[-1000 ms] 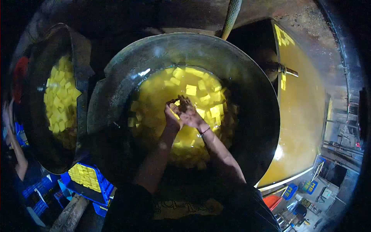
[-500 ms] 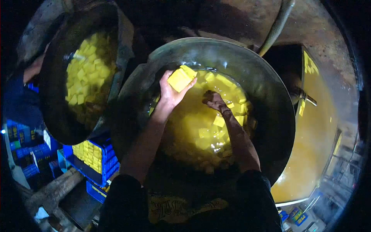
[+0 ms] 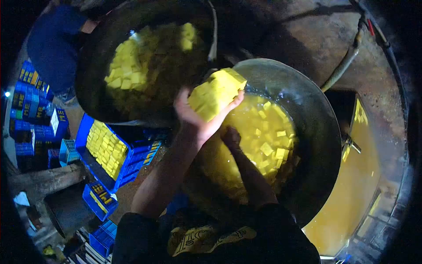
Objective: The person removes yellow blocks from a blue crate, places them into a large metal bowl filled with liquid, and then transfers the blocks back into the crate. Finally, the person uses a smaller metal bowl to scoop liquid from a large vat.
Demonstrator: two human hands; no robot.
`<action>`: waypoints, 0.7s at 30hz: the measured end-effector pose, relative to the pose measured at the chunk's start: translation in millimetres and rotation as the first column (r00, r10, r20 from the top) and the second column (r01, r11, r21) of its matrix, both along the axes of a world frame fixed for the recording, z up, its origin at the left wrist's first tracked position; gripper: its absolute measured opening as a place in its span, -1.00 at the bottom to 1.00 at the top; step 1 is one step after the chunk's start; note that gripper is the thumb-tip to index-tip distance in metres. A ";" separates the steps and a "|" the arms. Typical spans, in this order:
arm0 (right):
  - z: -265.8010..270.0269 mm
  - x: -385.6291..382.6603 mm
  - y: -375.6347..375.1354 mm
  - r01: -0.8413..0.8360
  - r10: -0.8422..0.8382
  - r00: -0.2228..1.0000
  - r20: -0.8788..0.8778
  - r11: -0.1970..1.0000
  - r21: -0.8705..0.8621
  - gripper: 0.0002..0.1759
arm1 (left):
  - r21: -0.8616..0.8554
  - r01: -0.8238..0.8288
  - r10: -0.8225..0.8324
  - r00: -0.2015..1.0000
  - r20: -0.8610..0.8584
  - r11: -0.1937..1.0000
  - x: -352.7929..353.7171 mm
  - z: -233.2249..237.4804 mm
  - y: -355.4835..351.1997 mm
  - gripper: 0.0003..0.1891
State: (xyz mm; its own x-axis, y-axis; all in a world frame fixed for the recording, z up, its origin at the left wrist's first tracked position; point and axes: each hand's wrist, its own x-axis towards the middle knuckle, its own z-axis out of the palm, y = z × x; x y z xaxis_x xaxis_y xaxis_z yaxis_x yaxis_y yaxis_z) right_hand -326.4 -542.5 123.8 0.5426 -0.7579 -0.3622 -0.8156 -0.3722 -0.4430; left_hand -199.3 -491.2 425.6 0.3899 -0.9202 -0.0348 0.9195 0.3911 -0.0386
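Note:
My left hand (image 3: 198, 116) is closed around a stack of several yellow tofu blocks (image 3: 217, 93), held up over the near rim of a large dark wok-like vat (image 3: 314, 149). Inside that vat, many loose yellow tofu blocks (image 3: 266, 149) lie in cloudy yellow liquid, mostly on the right side. My right hand (image 3: 231, 137) hangs low over the liquid, just below the held stack. It is dark and blurred, so its fingers cannot be made out.
A second vat (image 3: 176, 105) with yellow blocks stands at upper left. Below it, a blue crate (image 3: 127, 169) holds rows of yellow blocks. Another person's dark sleeve (image 3: 57, 33) shows at far left. To the right are a hose (image 3: 343, 68) and a basin of yellowish liquid (image 3: 347, 198).
My view has swung left, bringing more of the second vat and crate in. My left hand has turned, showing a longer stack of blocks. My right hand has moved lower.

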 end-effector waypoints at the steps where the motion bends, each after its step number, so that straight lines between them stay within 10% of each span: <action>1: -78.3 -24.6 -25.7 -0.198 0.356 0.830 0.428 0.907 -0.371 -0.76 | -0.014 -0.018 0.019 0.999 0.038 1.000 5.7 4.8 19.8 -0.36; 2: -53.2 -32.1 -38.8 -0.383 0.629 0.746 0.219 0.674 -0.632 -0.77 | -0.003 -0.056 0.056 0.995 0.087 0.998 10.9 8.9 40.8 -0.37; 3: -91.6 -44.2 -59.9 -0.372 0.311 0.858 0.408 0.925 0.075 -0.82 | 0.008 -0.095 0.093 0.986 0.137 0.995 15.7 10.9 62.3 -0.37; 4: -8.5 -43.0 -61.9 -0.052 -0.261 0.931 0.255 0.595 0.802 -0.79 | 0.025 -0.135 0.129 0.975 0.181 0.990 21.8 10.8 83.5 -0.38; 7: 102.3 -38.0 -31.0 -0.114 -0.424 0.787 0.448 0.613 0.782 -0.73 | 0.070 -0.265 0.237 0.932 0.274 0.962 41.4 8.6 144.2 -0.39; 9: 149.1 -24.7 -27.7 -0.390 -0.159 0.815 0.557 0.560 0.731 -0.63 | 0.086 -0.331 0.294 0.909 0.295 0.940 53.2 1.9 178.6 -0.40; 11: 225.2 -2.0 20.7 -0.317 -0.314 0.773 0.552 0.562 0.764 -0.62 | 0.082 -0.370 0.339 0.906 0.254 0.926 64.3 -8.2 204.6 -0.38; 14: 301.7 51.0 88.0 -0.539 -0.106 0.643 0.758 0.640 0.547 -0.56 | 0.101 -0.464 0.446 0.881 0.159 0.880 85.4 -27.4 248.6 -0.32; 21: 330.7 176.9 237.2 -0.620 0.118 0.706 0.698 0.580 0.528 -0.67 | 0.442 -0.510 0.501 0.853 0.147 0.738 127.9 -63.3 314.1 -0.50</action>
State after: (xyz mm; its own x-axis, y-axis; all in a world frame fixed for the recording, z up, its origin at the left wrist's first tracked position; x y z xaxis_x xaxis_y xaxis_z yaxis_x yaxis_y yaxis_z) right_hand -149.5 -305.3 454.4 0.9770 -0.0837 -0.1963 -0.1931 0.0444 -0.9802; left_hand -71.4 -177.1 362.3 0.7978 -0.4679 -0.3802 0.5804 0.7667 0.2744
